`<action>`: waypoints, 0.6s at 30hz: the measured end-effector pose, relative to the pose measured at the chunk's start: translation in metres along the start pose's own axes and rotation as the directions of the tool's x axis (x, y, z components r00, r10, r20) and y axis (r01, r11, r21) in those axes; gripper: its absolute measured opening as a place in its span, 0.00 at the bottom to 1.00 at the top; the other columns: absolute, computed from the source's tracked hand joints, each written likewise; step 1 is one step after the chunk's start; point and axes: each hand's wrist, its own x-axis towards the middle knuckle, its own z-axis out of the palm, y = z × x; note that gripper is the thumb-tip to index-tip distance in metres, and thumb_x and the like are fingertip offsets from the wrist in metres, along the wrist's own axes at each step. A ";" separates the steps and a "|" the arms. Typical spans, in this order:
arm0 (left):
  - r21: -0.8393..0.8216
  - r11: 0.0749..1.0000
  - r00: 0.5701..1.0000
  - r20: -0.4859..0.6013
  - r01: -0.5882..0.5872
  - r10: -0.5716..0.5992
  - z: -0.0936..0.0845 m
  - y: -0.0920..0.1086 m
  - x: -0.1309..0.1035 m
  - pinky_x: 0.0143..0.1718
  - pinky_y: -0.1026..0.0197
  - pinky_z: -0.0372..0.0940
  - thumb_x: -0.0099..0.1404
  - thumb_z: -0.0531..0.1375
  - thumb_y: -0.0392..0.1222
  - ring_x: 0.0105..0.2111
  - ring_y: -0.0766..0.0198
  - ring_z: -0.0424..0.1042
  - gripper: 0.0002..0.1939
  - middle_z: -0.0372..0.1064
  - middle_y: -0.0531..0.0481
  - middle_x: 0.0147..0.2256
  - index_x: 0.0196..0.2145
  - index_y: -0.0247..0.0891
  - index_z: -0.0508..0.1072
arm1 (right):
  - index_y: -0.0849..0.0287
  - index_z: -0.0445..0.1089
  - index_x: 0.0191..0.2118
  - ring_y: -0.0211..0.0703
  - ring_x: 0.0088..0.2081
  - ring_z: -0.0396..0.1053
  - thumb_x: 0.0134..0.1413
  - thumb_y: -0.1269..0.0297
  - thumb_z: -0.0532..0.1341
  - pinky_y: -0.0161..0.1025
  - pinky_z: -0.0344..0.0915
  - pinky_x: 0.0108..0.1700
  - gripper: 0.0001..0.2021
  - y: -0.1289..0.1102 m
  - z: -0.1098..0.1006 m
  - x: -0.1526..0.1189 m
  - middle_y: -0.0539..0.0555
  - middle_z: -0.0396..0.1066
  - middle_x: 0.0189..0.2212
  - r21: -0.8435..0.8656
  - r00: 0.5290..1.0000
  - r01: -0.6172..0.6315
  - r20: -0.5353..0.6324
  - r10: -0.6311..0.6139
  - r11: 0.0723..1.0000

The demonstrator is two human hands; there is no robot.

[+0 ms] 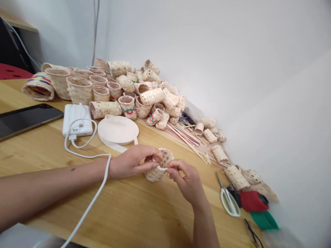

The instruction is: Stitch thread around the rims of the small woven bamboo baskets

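The left hand (134, 162) is gripping the near left side of a small basket (154, 175), its thumb and fingers closing over the rim. The right hand (187, 181) is pinching with thumb and forefinger at the right of that rim, where a white band (162, 168) is running along the near edge; whether it is holding band, rim or both, I cannot tell.

The small basket is sitting between the hands, just above or on the wooden table (129, 206); its contact is unclear. It is tilting: its mouth is facing up and leaning away to the right, and its long axis is slanting down to the base, nearer the person and to the left. Its pale flat strips are crossing in an open weave, with gaps showing inside, and pinkish stitching is edging the far rim.

Beyond the left hand, a roll of white tape (119, 129) is lying flat, and a white cable (86, 213) is crossing the wrist from a power bank (77, 120). A phone (28, 119) is resting farther left. Woven baskets (79, 93) are crowding along the wall, thin strips (184, 136) are lying before them, and white-handled scissors (229, 203) are resting to the right.
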 end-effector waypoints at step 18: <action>0.124 0.984 0.991 -0.004 -0.129 0.130 0.001 0.004 0.000 0.40 0.66 0.62 0.68 0.52 0.33 0.38 0.64 0.69 0.08 0.69 0.45 0.38 0.39 0.34 0.70 | 0.58 0.67 0.35 0.34 0.21 0.62 0.62 0.63 0.54 0.31 0.56 0.28 0.07 -0.002 0.007 0.001 0.45 0.62 0.20 -0.070 0.994 -0.080 -0.075 0.075 0.994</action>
